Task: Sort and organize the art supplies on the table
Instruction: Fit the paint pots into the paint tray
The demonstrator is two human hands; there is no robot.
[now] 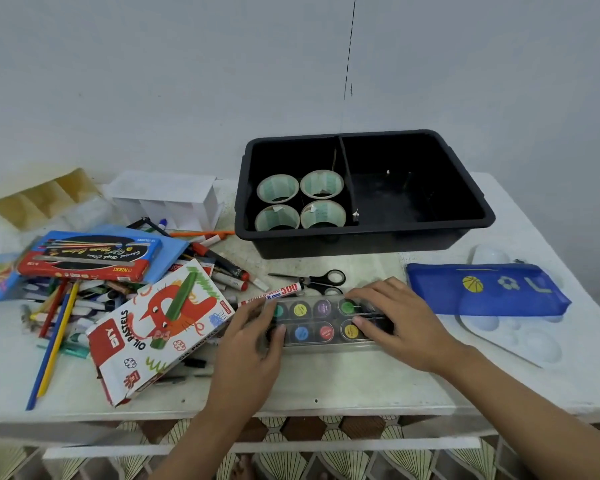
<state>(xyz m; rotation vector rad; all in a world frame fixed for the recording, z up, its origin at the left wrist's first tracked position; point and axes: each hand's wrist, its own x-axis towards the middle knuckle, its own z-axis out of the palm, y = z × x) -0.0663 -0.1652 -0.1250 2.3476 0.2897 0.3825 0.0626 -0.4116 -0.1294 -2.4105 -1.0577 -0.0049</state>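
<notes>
A clear paint set [321, 320] with round colour pots lies on the white table [326, 382] near its front. My left hand [253, 337] grips its left end and my right hand [392, 317] grips its right end, fingers curled over the top. A whiteboard marker [274, 294] lies just behind the set, with black scissors [321, 280] beyond it. An oil pastels box [153, 327] lies to the left. A black bin [364, 192] with a divider stands at the back; its left compartment holds several tape rolls [300, 200].
A heap of pencils, markers and paint tubes [70, 303] with a red brush box [87, 258] fills the left side. A blue pencil pouch [489, 289] lies on a white palette [520, 337] at the right. White [174, 199] and brown [45, 199] organisers stand at the back left.
</notes>
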